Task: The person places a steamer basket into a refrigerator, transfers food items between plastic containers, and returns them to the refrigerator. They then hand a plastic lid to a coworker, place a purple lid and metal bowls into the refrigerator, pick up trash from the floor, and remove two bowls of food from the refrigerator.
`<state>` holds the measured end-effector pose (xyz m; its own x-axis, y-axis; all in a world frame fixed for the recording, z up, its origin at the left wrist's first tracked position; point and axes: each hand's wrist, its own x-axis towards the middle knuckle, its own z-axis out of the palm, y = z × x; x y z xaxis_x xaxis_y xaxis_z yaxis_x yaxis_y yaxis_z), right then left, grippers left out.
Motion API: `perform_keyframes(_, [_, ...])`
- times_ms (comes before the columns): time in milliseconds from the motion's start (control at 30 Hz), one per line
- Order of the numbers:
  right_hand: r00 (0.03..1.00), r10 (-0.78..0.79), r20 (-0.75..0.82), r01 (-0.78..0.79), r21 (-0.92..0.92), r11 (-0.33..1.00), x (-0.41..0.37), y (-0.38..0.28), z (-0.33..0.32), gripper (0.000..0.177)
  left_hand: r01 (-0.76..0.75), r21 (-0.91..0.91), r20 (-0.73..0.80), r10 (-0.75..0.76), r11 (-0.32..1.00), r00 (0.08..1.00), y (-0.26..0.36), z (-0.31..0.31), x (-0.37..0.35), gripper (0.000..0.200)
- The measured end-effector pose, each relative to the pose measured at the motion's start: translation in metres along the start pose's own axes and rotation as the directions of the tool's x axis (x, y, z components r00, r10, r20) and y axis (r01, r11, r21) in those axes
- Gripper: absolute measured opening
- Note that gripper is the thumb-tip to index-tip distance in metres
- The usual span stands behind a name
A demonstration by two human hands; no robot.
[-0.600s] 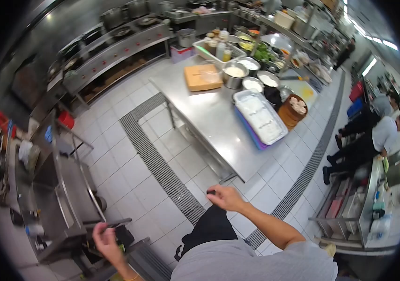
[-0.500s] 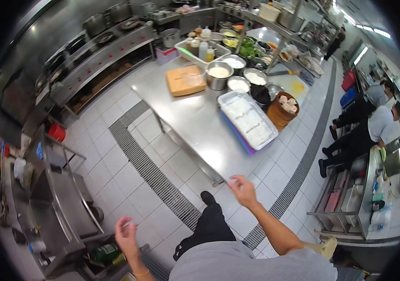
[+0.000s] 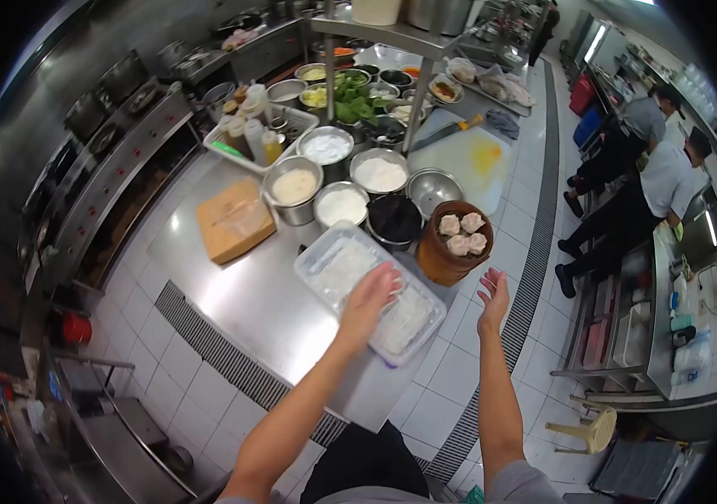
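Observation:
My left hand [image 3: 368, 298] reaches over a clear plastic tub [image 3: 312, 262] with white contents, its fingers stretched out and nothing in them. To the right, my right hand [image 3: 494, 300] is open, palm turned inward, just below a round bamboo steamer [image 3: 438, 267]. Several pale shumai dumplings [image 3: 457, 244] sit at the top of the steamer, which stands upright at the table's right edge. The steamer lies ahead of and between my two hands. Part of the tub is hidden behind my left hand.
On the steel table [image 3: 232, 294] stand a wooden block [image 3: 237, 220], bowls of white powder [image 3: 379, 172], an empty metal bowl [image 3: 436, 193] and a tray of squeeze bottles [image 3: 216, 139]. A knife [image 3: 447, 133] rests on a cutting board [image 3: 451, 168]. Two people [image 3: 661, 181] work at the right counter.
I have moved closer to the table. Both hands have come forward: the left from low beside my body to over the tub, the right from the table's corner to near the steamer.

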<state>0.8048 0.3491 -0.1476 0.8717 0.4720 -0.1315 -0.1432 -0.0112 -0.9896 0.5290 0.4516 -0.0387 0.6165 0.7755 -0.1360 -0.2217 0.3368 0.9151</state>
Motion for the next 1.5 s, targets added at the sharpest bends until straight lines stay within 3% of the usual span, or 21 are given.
perform_keyframes(67, [0.999,0.015,0.037,-0.018,0.069,0.997,0.021,0.001,0.016,0.066,0.192,-0.218,-0.149,-0.227,0.957,0.962,-0.028,0.045,0.054,0.072])
perform_keyframes(133, [0.997,0.017,0.078,-0.027,0.133,0.991,0.049,0.013,0.025,0.072,0.168,-0.219,-0.095,-0.192,0.961,0.977,-0.057,0.07,0.091,0.078])
perform_keyframes(200, [0.991,0.018,0.132,-0.058,0.308,0.95,0.068,0.031,0.037,0.071,0.138,-0.229,-0.051,-0.153,0.964,0.987,-0.072,0.081,0.11,0.084])
perform_keyframes(267, [0.991,0.029,0.127,-0.063,0.277,0.959,0.068,0.037,0.044,0.069,0.205,-0.163,-0.203,-0.236,0.965,0.95,-0.076,0.087,0.122,0.089])
perform_keyframes(367, [0.979,0.061,0.194,-0.102,0.207,0.973,0.081,0.073,0.034,0.062,0.174,-0.259,-0.192,-0.228,0.95,0.955,-0.078,0.092,0.137,0.089])
perform_keyframes(400, [0.979,0.057,0.196,-0.107,0.253,0.962,0.075,0.07,0.041,0.06,0.142,-0.177,-0.292,-0.19,0.974,0.937,-0.085,0.094,0.143,0.089])
perform_keyframes(500, [0.984,0.045,0.173,-0.108,0.369,0.923,0.067,0.068,0.043,0.057,0.181,-0.164,-0.187,-0.211,0.97,0.959,-0.092,0.09,0.146,0.1])
perform_keyframes(533, [0.984,0.059,0.17,-0.127,0.427,0.895,0.063,0.069,0.042,0.057,0.184,-0.143,-0.174,-0.208,0.972,0.962,-0.088,0.093,0.141,0.089])
perform_keyframes(633, [0.991,0.081,0.108,-0.12,0.433,0.893,0.059,0.061,0.032,0.056,0.173,-0.089,-0.115,-0.182,0.981,0.976,-0.081,0.098,0.137,0.087])
perform_keyframes(700, [0.994,-0.003,0.108,-0.047,0.453,0.89,0.06,0.055,0.019,0.06,0.161,-0.071,-0.092,-0.168,0.984,0.982,-0.078,0.108,0.132,0.085])
perform_keyframes(767, [0.996,-0.084,0.004,0.077,0.342,0.936,0.048,0.022,0.02,0.068,0.188,-0.013,-0.061,-0.188,0.982,0.98,-0.066,0.114,0.129,0.085])
perform_keyframes(833, [1.0,-0.024,-0.018,0.029,0.345,0.938,0.038,-0.016,0.011,0.074,0.179,-0.095,0.052,-0.175,0.979,0.983,-0.039,0.119,0.116,0.086])
perform_keyframes(900, [0.993,-0.114,0.015,0.104,0.313,0.944,0.026,-0.056,0.01,0.073,0.096,-0.012,0.104,-0.094,0.995,0.99,-0.034,0.115,0.112,0.099])
perform_keyframes(967, [0.999,-0.031,-0.04,0.044,0.382,0.923,0.005,-0.088,0.014,0.066,0.083,0.052,0.187,-0.091,0.995,0.978,0.013,0.105,0.082,0.097])
perform_keyframes(1033, [0.996,-0.062,0.071,0.031,0.381,0.924,-0.019,-0.122,0.025,0.057,0.039,0.097,0.246,-0.062,0.995,0.967,0.064,0.088,0.046,0.081])
perform_keyframes(1200, [0.96,-0.017,0.278,-0.084,0.347,0.934,-0.099,-0.155,0.088,0.054,0.046,0.31,0.072,-0.071,0.95,0.995,0.148,0.03,-0.052,0.077])
perform_keyframes(1233, [0.943,0.025,0.333,-0.156,0.375,0.914,-0.115,-0.152,0.1,0.055,0.042,0.362,0.053,-0.066,0.931,0.996,0.158,0.019,-0.076,0.077])
perform_keyframes(1300, [0.883,0.041,0.468,-0.247,0.387,0.889,-0.134,-0.149,0.136,0.056,-0.048,0.369,-0.103,0.092,0.928,0.99,0.166,-0.003,-0.116,0.077])
perform_keyframes(1367, [0.662,-0.213,0.718,-0.193,0.438,0.878,-0.159,-0.127,0.17,0.06,0.045,0.5,-0.315,0.133,0.865,0.94,0.172,-0.03,-0.164,0.078])
perform_keyframes(1400, [0.527,-0.353,0.773,-0.093,0.466,0.88,-0.176,-0.109,0.187,0.065,0.012,0.531,-0.399,0.237,0.848,0.885,0.183,-0.034,-0.196,0.08])
perform_keyframes(1500, [0.28,-0.264,0.923,-0.3,0.345,0.889,-0.265,-0.117,0.247,0.064,0.095,0.559,-0.632,0.35,0.824,0.691,0.189,-0.038,-0.282,0.082])
